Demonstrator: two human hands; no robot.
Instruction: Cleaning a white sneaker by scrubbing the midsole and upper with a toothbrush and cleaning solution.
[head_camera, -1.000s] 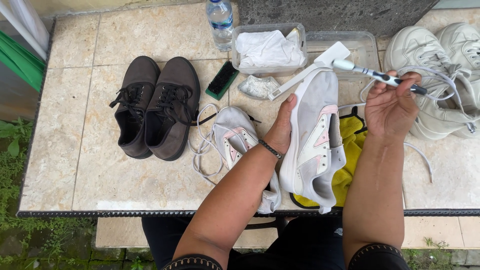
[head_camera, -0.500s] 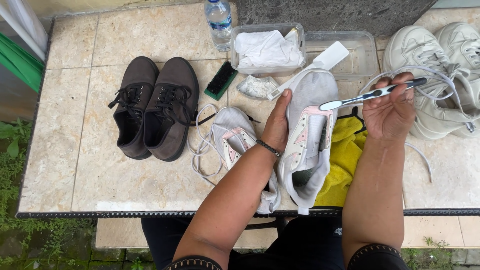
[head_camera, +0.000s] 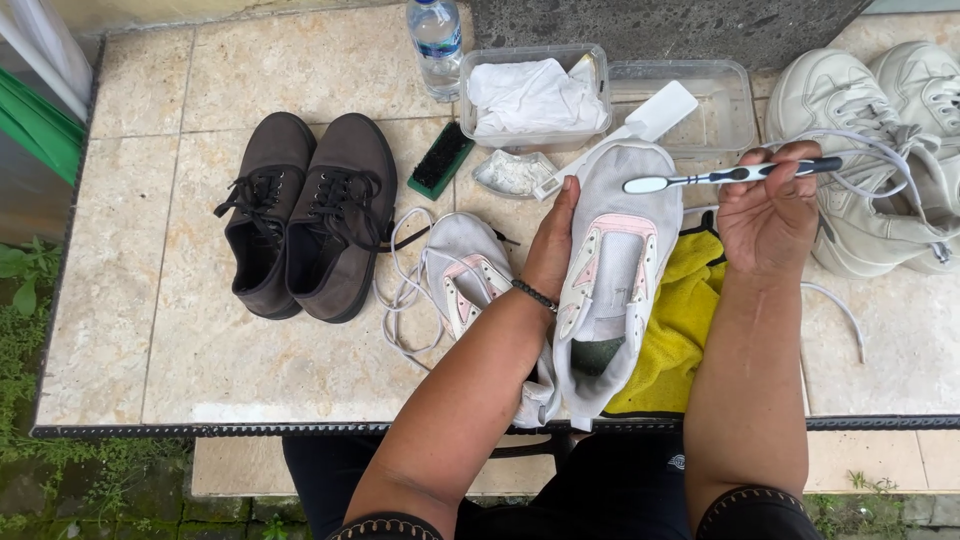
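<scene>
My left hand (head_camera: 555, 235) clamps grey-pink sneaker (head_camera: 610, 290) by its side, centre of frame, laces out. My right hand (head_camera: 770, 205) pinches toothbrush (head_camera: 735, 175) above toe, bristles not touching. Scrubbing seems barely begun; upper looks dull, though hard to judge dirt. Second grey-pink sneaker (head_camera: 455, 275) waits left of it, loose white laces (head_camera: 400, 300) beside. Count: two grey-pink, two dark shoes (head_camera: 305, 225) left, two white sneakers (head_camera: 870, 120) upper right; one bottle (head_camera: 437, 45), two plastic tubs (head_camera: 700, 100), one yellow cloth (head_camera: 675, 335).

A beige tiled table (head_camera: 200, 120) stands outdoors in daylight, with mossy ground (head_camera: 20, 470) below.
</scene>
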